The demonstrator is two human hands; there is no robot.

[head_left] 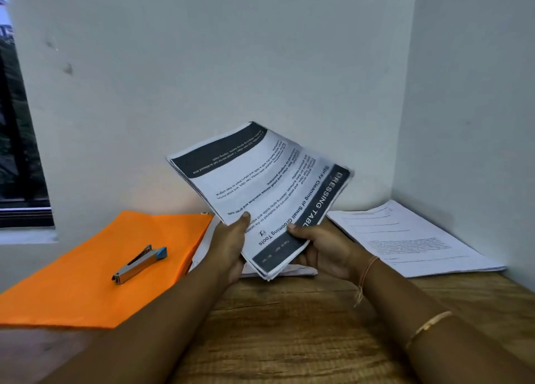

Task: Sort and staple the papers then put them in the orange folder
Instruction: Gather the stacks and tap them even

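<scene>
- Both hands hold a sheaf (260, 192) of printed sheets up off the table (289, 325), tilted towards the wall, with its print upside down to the person.
- The left hand (228, 244) grips the sheaf's near left edge, thumb on top and fingers curled beneath.
- The right hand (321, 250) pinches the near right edge the same way, thumb pressed on the dark header band.
- The sheet edges are fanned and uneven, so I'd say this is the sorting step, with the sheets being gathered or squared and nothing stapled yet.
- The folder (86, 282) lies closed and flat on the left of the table, near the left forearm.
- The stapler (139, 263) rests on top of the folder, untouched.
- A second pile (411, 239) of papers sits at the right against the wall, and another sheet shows on the table just under the hands.
- Next, I reckon, the sheaf wants its edges tapped level. Then one hand must let go to fetch the stapler while the other keeps the corner aligned.
- The stapler has to come off the folder before the folder can be opened.
</scene>
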